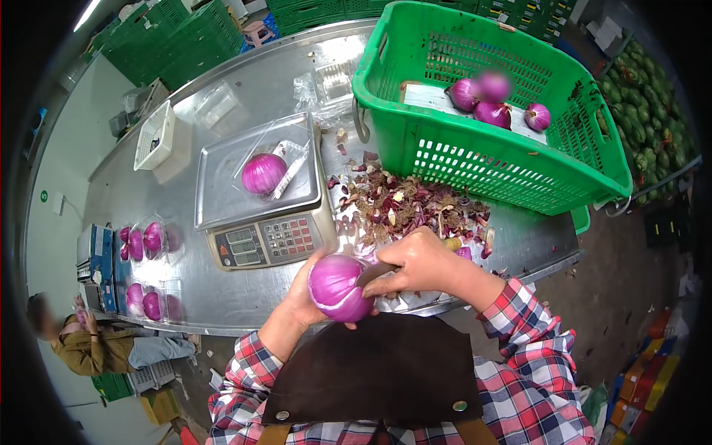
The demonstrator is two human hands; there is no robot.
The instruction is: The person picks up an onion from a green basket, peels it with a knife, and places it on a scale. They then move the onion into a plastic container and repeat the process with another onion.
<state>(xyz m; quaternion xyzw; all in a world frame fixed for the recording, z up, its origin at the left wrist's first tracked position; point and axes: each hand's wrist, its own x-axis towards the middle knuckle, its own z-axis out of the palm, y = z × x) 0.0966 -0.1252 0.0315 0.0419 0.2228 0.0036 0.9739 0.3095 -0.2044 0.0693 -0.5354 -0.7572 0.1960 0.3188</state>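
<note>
A large purple onion (pixel 337 289) rests in my left hand (pixel 300 297), whose fingers wrap round its left side and underside. My right hand (pixel 415 263) is closed on a dark knife (pixel 374 274), its blade against the upper right of the onion. Pale lines show on the onion's skin. Just beyond my hands lies a heap of onion skins and roots (pixel 400 204). Left of the heap, a scale (pixel 274 241) bears a metal tray (pixel 215 185) with one onion (pixel 263 173) on plastic film and a paper strip.
A green crate (pixel 475 159) with several onions (pixel 493 113) stands at the back right. Packed onions (pixel 152 304) and a white basket (pixel 154 141) are on the left of the metal table (pixel 208 297). Another person (pixel 96 345) is at far left. Green vegetables (pixel 645 111) lie at far right.
</note>
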